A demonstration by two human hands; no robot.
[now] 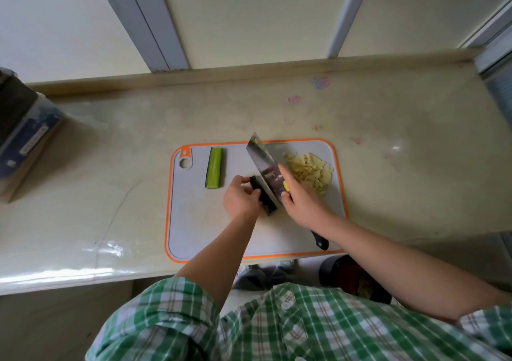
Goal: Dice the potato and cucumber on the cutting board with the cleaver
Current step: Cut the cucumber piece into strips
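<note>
On the counter (110,167) lies the board (194,236). At its middle the left hand (240,198) grips a cucumber piece (267,207), and the right hand (302,203) clasps the cleaver (261,158), blade against that piece. A cucumber half (214,171) lies on the board's left part, potato dice (310,172) on its far right part.

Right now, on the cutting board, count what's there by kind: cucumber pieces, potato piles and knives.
Cucumber: 2, a cucumber half lying free and a cucumber piece held by the left hand
Potato: 1 diced potato pile
Knives: 1, the cleaver gripped by the right hand
Total: 4 on the cutting board
</note>
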